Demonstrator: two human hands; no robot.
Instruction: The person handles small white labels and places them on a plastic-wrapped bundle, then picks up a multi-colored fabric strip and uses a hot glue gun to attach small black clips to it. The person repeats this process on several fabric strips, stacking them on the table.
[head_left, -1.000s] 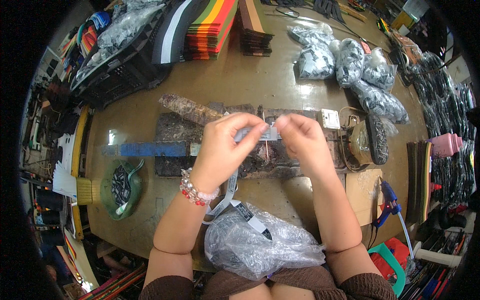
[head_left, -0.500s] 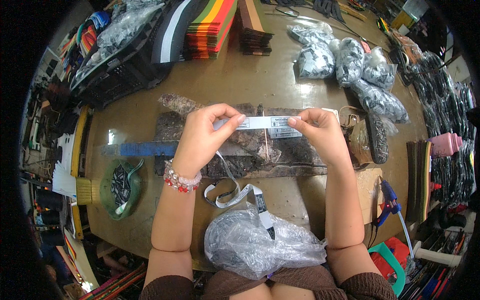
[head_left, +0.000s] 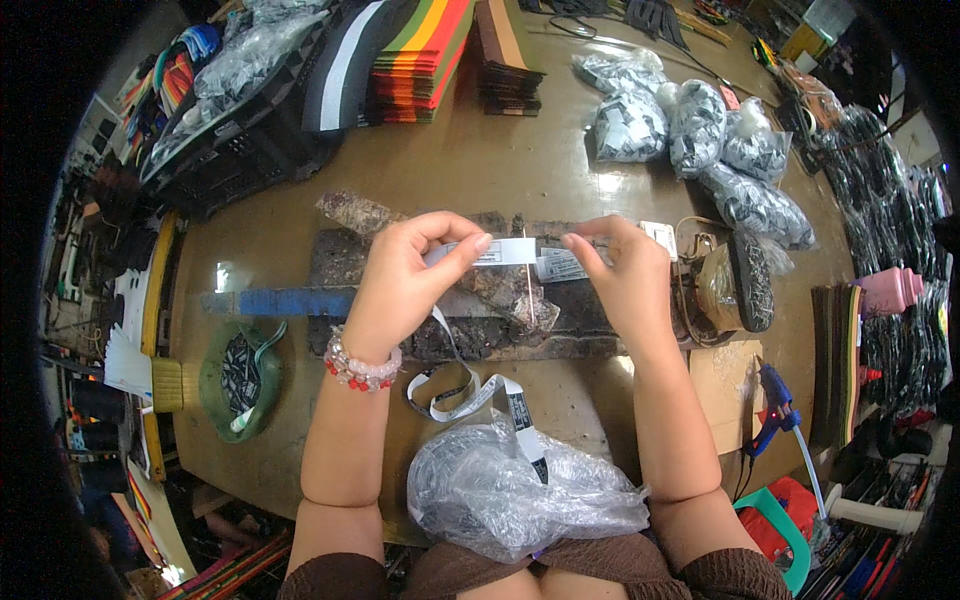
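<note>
Two bare hands up over the dark, crusted board (head_left: 330,250), and look at your left hand (head_left: 400,270): thumb and forefinger are pinched firmly on the white ribbon (head_left: 512,252)! Its short free end juts out to the right of that pinch, into the gap between your hands, reaching a thin rod (head_left: 531,295) there. Below your left palm more ribbon drops out, curls into a loop, and runs down over the clear plastic bag (head_left: 500,495), nearest your body.

Across to your right hand (head_left: 632,275): thumb and forefinger tips are close together, and whether anything sits between them, I cannot tell. Just below and left of those fingertips lies a printed label (head_left: 562,265), a narrow gap separating it from the ribbon's end.

Beyond your right knuckles, a white socket box (head_left: 658,238); further right and nearer you, a blue glue gun (head_left: 778,410). Out left of your beaded left wrist, a green bowl (head_left: 215,405) holds small dark pieces.
</note>
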